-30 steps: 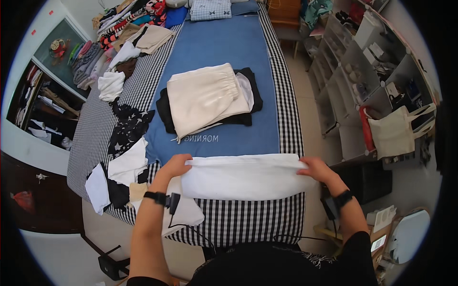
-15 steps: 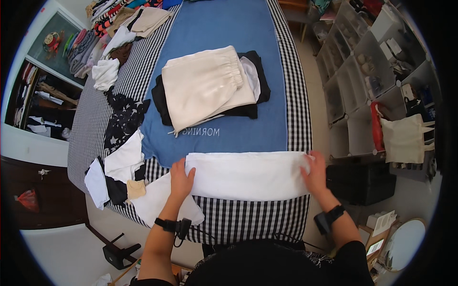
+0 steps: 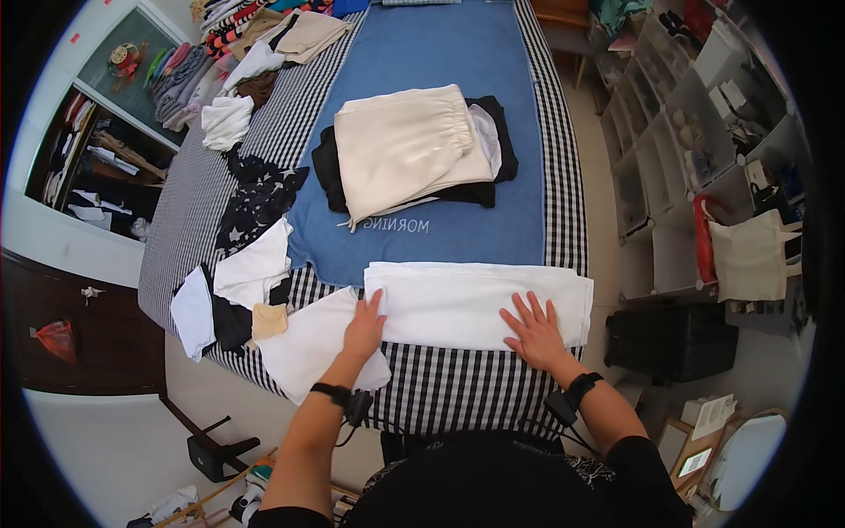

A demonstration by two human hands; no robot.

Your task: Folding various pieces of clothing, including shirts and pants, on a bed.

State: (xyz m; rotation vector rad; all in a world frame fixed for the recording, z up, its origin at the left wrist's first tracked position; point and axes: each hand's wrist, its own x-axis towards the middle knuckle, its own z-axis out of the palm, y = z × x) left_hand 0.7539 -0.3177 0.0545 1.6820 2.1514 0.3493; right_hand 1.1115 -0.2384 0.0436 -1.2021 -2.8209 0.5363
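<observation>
Checked bed (image 3: pixel 458 387): white folded cloth (image 3: pixel 444 308) beneath right hand (image 3: pixel 535 334), fingers spread flat; left hand (image 3: pixel 363 330) at cloth's left edge, grip unclear. Apparent step: smoothing; next move likely calls for edge grip.

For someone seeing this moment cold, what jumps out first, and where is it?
Probably the folded white cloth across the near end of the checked bed, with the right hand spread on its right part and the left hand at its left end. Next, the folded cream garment beyond it, atop darker clothes on the blue blanket.
</observation>
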